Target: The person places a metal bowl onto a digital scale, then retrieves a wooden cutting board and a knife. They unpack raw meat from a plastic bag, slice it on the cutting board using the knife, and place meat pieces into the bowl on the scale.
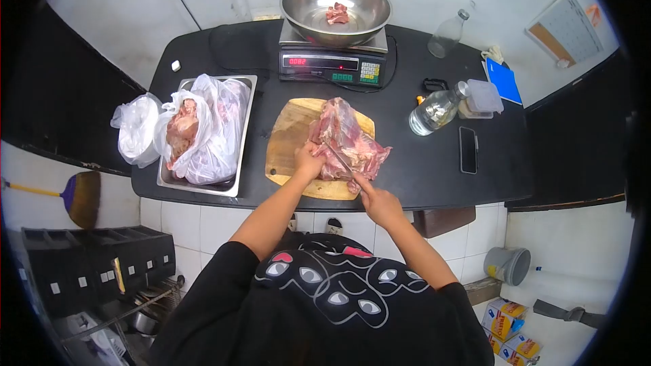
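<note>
A large piece of raw meat (pixel 344 129) lies on a wooden cutting board (pixel 285 132). My left hand (pixel 308 160) grips the meat's left edge, fingers closed on it. In my right hand (pixel 381 203) is a knife (pixel 341 159), held by its handle near the board's front edge. The blade points up and left across the meat and touches it; how deep it sits I cannot tell. Behind the board a digital scale (pixel 325 64) with a red display carries a steel bowl (pixel 298 10), where a few small meat pieces (pixel 337 13) lie.
To the left, a metal tray (pixel 247 129) holds meat in white plastic bags (pixel 217 142). A bag roll (pixel 137 132) sits beside it. On the right are a glass bottle (pixel 434 112), a phone (pixel 468 150), a plastic container (pixel 483 97) and a blue notebook (pixel 502 81). Another bottle (pixel 446 37) stands behind.
</note>
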Tool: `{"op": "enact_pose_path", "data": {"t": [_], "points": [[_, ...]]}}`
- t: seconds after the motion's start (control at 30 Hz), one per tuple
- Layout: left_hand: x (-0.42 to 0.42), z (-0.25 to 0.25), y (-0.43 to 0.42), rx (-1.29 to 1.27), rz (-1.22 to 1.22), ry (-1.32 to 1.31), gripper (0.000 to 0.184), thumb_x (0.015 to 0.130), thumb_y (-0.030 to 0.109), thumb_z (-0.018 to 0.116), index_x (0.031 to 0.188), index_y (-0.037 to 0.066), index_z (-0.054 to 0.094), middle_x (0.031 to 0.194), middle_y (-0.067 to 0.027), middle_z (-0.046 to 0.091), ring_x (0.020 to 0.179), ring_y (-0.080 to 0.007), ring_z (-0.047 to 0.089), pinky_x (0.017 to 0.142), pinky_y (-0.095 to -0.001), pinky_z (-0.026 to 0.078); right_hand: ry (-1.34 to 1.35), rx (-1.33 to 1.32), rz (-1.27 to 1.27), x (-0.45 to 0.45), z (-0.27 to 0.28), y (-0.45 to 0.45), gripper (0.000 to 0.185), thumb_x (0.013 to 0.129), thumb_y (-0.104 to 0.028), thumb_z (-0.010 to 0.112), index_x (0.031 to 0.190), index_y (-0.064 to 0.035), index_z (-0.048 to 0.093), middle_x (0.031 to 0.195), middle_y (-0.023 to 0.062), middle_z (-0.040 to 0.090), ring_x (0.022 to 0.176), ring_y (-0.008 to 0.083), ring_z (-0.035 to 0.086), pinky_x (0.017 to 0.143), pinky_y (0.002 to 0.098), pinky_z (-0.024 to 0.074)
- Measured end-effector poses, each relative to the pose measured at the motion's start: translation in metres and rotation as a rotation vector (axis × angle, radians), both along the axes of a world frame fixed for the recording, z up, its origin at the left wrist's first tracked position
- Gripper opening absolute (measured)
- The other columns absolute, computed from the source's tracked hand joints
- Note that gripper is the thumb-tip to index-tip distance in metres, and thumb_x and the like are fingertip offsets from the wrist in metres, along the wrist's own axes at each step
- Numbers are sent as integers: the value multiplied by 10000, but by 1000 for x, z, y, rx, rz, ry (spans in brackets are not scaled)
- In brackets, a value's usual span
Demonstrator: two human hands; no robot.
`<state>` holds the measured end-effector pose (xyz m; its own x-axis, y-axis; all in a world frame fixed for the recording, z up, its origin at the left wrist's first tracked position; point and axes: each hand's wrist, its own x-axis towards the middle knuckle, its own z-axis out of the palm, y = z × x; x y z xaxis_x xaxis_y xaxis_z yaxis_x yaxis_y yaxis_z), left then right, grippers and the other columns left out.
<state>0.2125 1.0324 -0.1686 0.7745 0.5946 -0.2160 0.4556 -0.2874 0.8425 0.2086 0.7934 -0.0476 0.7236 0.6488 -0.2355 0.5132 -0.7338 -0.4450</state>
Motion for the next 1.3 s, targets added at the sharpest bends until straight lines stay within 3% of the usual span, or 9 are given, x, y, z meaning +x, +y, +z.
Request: {"op": "enact_pose_path", "data": {"t": [0.13,0.33,0.43,0.53,0.63,0.73,0.83,0.93,1.3], "points": [[-13,13,-4,93,-5,-192,195,625,8,677,677,47,493,778,-74,435,728,-230,484,657,-323,405,4,29,61,15,-19,27,503,908,-249,469,1380,-335,318,797,195,643,723,385,630,639,502,496],[-19,3,6,-15,-47,-271,201,631,-22,601,628,58,417,785,-54,403,729,-187,463,624,-309,376,-84,29,38,26,-30,78,473,914,-247,448,1368,-316,335,782,203,644,742,399,628,662,519,489],[-20,-7,9,-50,5,-334,233,643,-26,592,626,74,382,739,-33,401,682,-169,449,603,-293,367,116,-25,-31,-2,-17,37,518,910,-245,469,1389,-337,293,829,258,623,760,439,603,687,521,467],[-26,-7,25,-655,52,-212,227,656,-13,600,655,82,394,700,-15,414,649,-155,439,584,-291,367,208,-123,-36,-32,19,-9,554,902,-204,473,1404,-321,272,806,271,616,758,443,598,684,533,455],[-29,-6,44,-651,-40,-161,175,678,15,615,732,64,455,637,-26,419,583,-136,433,527,-301,387,239,-83,-48,-44,37,-21,564,899,-189,474,1413,-289,265,794,271,615,755,447,595,686,539,450],[-32,15,45,-50,-154,-155,188,678,21,616,765,80,460,667,-33,471,603,-113,469,531,-281,397,216,48,-101,-48,23,-11,566,899,-191,474,1418,-259,259,790,268,618,750,453,592,687,543,446],[-34,14,54,211,-166,-167,216,668,35,632,784,93,460,662,-30,494,617,-99,485,547,-266,406,175,93,-118,-50,-6,16,562,901,-190,471,1418,-247,259,797,265,620,749,455,590,689,549,443],[-41,21,62,-187,-160,-129,234,639,48,649,759,82,451,638,-4,476,625,-95,469,576,-260,404,166,112,-115,-53,-30,32,554,902,-189,469,1413,-242,264,807,263,621,754,452,592,689,551,443],[-47,11,74,-278,-330,-303,326,609,27,626,596,109,311,603,60,313,583,-50,319,497,-236,289,44,46,-48,-19,-38,97,556,877,-165,485,1391,-265,297,820,248,629,751,425,610,685,537,464]]}}
